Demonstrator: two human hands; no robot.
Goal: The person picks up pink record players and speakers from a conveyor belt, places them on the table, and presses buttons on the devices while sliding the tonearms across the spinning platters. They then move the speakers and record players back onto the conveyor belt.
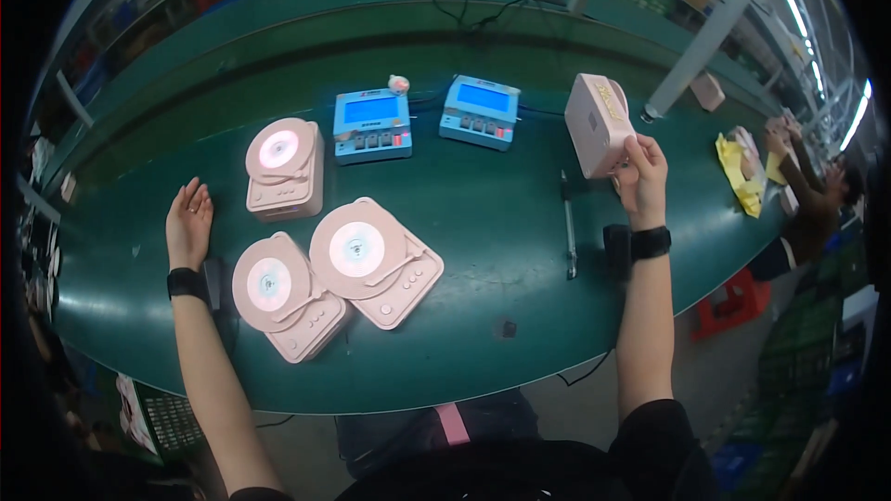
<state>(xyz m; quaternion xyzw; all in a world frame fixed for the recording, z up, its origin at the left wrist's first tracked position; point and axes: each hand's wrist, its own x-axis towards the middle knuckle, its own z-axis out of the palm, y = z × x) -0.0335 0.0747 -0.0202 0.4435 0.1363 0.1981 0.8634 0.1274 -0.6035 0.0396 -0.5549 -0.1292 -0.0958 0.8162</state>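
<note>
STEP: I judge one pink record-player box (599, 122) is mid-inspection, upper right of frame | RIGHT: right hand (642, 176) grips its lower edge, tilted | LEFT: left hand (188, 223) open, flat on green bench (501, 223) at left | NEXT: probably set it beside the three lit units (329, 241), needing a level placement.

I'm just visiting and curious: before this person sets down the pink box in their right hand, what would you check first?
1. Grip: right hand holds the pink unit by its lower edge, tilted: ok.
2. Left hand open, flat, holding nothing: ok.
3. Bare green bench beside the right hand: ok.
4. Three pink turntable units lie flat, apart from that spot: ok.
5. Slim tool lies close by: not ok.
6. Held unit's underside: cannot tell.
</note>
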